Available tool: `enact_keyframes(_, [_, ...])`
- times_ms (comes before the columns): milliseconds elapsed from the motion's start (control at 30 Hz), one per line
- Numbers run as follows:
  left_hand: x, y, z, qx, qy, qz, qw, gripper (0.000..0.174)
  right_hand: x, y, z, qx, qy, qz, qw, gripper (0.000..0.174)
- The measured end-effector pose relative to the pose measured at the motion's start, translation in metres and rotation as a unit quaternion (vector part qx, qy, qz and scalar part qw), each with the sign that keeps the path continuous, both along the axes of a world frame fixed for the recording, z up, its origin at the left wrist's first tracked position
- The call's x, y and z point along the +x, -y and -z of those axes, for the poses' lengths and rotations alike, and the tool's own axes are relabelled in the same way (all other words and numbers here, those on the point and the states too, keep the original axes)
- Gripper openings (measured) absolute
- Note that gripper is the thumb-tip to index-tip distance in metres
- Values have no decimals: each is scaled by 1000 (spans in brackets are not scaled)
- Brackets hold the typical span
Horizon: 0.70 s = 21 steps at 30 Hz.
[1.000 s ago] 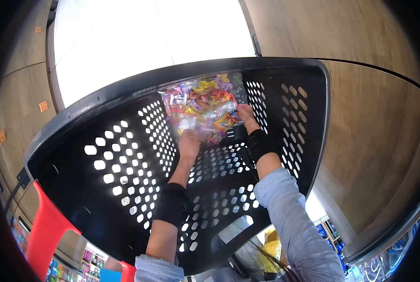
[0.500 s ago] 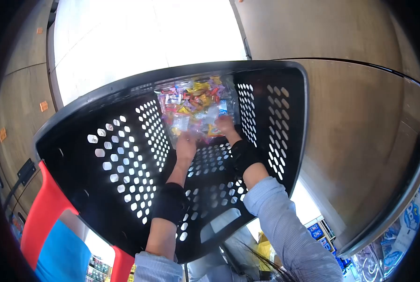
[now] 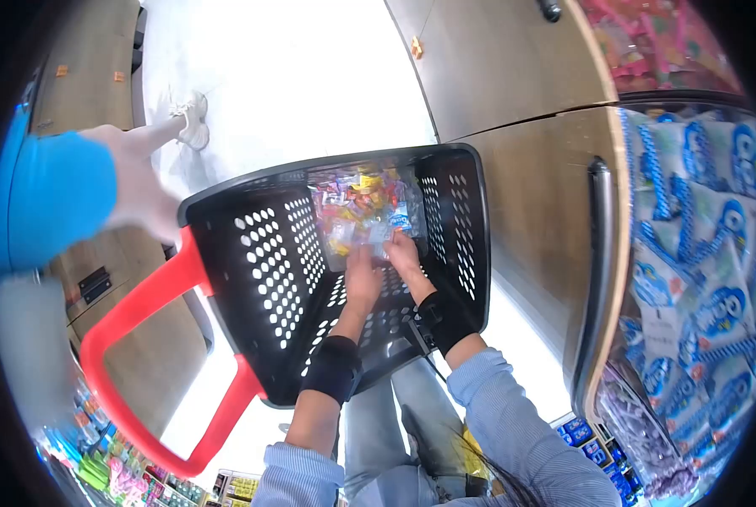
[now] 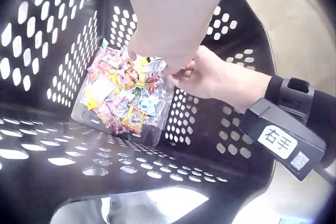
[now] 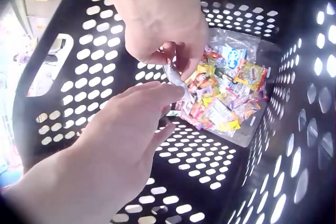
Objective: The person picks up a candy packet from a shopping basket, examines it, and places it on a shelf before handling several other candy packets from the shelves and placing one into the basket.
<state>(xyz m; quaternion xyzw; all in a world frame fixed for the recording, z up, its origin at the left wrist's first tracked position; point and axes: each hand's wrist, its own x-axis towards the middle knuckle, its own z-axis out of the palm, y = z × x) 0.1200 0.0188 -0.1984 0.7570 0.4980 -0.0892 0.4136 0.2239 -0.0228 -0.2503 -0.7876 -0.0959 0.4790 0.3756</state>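
Note:
A black perforated shopping basket with a red handle holds a clear plastic bag of wrapped candies at its far end. Both hands reach into it, side by side at the bag's near edge. The right hand pinches a small silvery-white wrapper between thumb and fingers. From the left, the left hand brings its extended fingertips right up to that wrapper, its thumb apart below. In the left wrist view the left forearm hides the left fingers, while the right hand shows at the candies' upper edge.
Another person's blue sleeve and hand are close by the handle's upper end, with a white shoe beyond. On the right stand a wooden cabinet and a rack of blue-and-white packets.
The basket now appears smaller and lower, and its red handle is fully seen. The hands have come closer together at the bag. Another person's arm, a shoe and the packet rack have entered view.

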Motion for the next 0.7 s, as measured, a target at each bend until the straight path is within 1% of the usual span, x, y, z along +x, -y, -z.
enact_keyframes(67, [0, -2, -27, 58, 15, 18, 998, 52, -1, -1, -39, -6, -40, 7, 999, 19])
enact_keyframes(133, [-3, -2, -50, 104, 27, 41, 993, 55, -11, -1, -61, 38, -49, 34, 997, 20])
enact_keyframes(167, [-4, -1, -62, 106, 32, 56, 992, 53, -14, 0, -71, 61, -54, 47, 996, 21])
enact_keyframes(200, [-6, 0, -73, 107, 37, 71, 991, 52, -13, 2, -82, 29, -90, 11, 995, 20])
enact_keyframes(300, [-12, 6, -108, 128, 60, 95, 985, 42, -15, 4, -116, 30, -142, -13, 989, 16])
enact_keyframes(367, [-16, 8, -130, 141, 86, 99, 981, 37, -18, 7, -142, 61, -203, 51, 976, 22])
enact_keyframes(400, [-19, 7, -144, 110, 59, 104, 987, 38, -19, 8, -158, 77, -234, 83, 966, 25])
enact_keyframes(500, [-26, 6, -187, 66, 104, 69, 990, 43, -18, 11, -203, 39, -200, 94, 975, 15])
enact_keyframes(533, [-25, 6, -204, 96, 143, 57, 983, 40, -13, 14, -217, 23, -187, 60, 980, 15])
enact_keyframes(567, [-24, 6, -219, 90, 144, 40, 985, 35, -7, 16, -228, 52, -140, 0, 989, 14])
enact_keyframes(633, [-21, 9, -258, 72, 143, 7, 987, 24, 3, 15, -266, 101, -45, -118, 987, 13])
enact_keyframes(667, [-23, 11, -268, 116, 152, 12, 981, 20, 5, 23, -287, 104, -176, 37, 978, 13])
enact_keyframes(700, [-22, 10, -283, 109, 198, -14, 974, 19, 12, 21, -321, 145, -139, 21, 979, 14])
